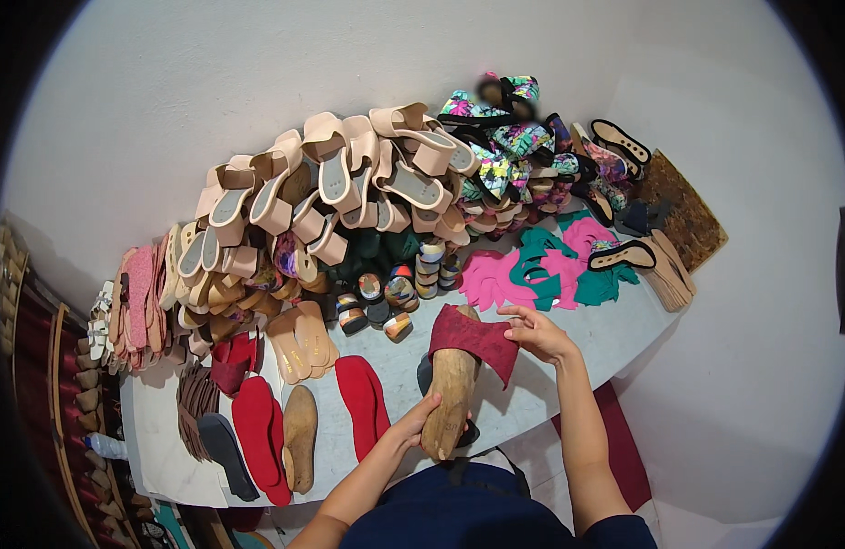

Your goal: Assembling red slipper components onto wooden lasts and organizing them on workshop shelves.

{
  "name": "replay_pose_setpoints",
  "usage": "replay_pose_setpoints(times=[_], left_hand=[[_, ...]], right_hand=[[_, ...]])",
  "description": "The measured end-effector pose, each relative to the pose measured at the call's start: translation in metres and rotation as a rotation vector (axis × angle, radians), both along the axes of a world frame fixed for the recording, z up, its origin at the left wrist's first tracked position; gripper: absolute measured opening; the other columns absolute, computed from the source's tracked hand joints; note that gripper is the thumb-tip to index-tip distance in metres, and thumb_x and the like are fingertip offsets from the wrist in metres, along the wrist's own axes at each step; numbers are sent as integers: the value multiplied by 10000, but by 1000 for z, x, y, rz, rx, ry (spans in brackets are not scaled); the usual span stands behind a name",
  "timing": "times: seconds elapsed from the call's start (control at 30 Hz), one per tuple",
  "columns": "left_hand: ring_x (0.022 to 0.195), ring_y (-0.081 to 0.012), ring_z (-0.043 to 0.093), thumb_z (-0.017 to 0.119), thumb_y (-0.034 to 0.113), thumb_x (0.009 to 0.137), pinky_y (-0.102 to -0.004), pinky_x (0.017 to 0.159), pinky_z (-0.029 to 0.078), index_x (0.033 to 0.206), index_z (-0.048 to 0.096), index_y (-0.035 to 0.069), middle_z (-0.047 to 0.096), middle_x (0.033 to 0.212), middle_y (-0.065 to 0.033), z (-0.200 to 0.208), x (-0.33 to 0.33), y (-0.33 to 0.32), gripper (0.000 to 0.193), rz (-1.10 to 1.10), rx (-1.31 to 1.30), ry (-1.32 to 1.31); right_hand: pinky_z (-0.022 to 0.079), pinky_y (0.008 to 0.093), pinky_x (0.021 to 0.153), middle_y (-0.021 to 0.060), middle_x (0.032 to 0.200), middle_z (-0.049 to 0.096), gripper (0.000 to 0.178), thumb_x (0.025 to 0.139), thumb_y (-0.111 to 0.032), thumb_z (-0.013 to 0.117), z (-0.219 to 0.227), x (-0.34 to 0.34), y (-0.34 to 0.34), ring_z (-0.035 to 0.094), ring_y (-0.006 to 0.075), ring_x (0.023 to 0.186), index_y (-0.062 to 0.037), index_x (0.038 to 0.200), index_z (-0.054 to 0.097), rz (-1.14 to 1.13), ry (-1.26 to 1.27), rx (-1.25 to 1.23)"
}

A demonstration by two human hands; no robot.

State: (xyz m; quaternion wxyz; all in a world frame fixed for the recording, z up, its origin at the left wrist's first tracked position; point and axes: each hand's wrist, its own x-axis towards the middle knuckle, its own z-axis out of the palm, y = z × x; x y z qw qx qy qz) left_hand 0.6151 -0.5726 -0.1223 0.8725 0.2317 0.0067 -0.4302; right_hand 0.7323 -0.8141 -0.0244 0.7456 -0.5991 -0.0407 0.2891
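My left hand [417, 421] is wrapped around the lower part of a wooden shoe last [452, 399], which is tilted over the table's near edge. Across the last's upper end lies a dark red patterned shoe upper [473, 343], its right side hanging loose. My right hand [543, 337] is beside that loose side, fingers stretched out and apart, the thumb side touching or close to the material. A dark sole-like piece shows partly behind the last. To the left on the table are red insoles [356, 403], a second wooden last [300, 439] and a dark grey sole [228, 457].
Beige heeled sandals [335, 169] are piled along the wall, with colourful patterned sandals [505, 169] beside them. Pink and green cut pieces [532, 274] lie on the white table [550, 357]. Several wrapped heels [399, 293] stand mid-table. Shelves of lasts [88, 403] are at the left.
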Motion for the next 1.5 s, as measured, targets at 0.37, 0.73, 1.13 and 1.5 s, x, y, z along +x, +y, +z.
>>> replay_pose_setpoints(times=[0.37,0.73,1.13,1.5], left_hand=[[880,-247,532,547,609,667,-361,779,454,1189,353,22,490,1023,-161,13,1,-10,809,-62,-216,-53],[831,-247,518,585,633,609,-343,728,452,1181,355,42,481,963,-146,28,-4,-18,854,-66,-256,12],[839,-233,521,606,623,600,-321,736,451,1181,345,26,473,965,-141,30,3,-14,873,-127,-223,-94],[765,-238,525,637,640,541,-325,674,445,1147,371,21,491,887,-147,40,3,-19,906,-156,-88,-106]], right_hand=[[399,275,763,33,871,489,322,721,26,414,-18,-11,30,486,131,814,-22,1036,460,-296,-3,269],[430,282,748,119,895,523,306,696,-21,336,-26,-22,55,522,180,805,-6,989,423,-509,98,392],[411,266,727,98,868,513,297,738,-11,328,-16,-35,47,507,156,788,-22,1025,406,-523,39,413],[390,254,741,84,841,510,360,676,23,324,-6,-25,36,487,145,778,-11,1029,388,-558,-35,432]])
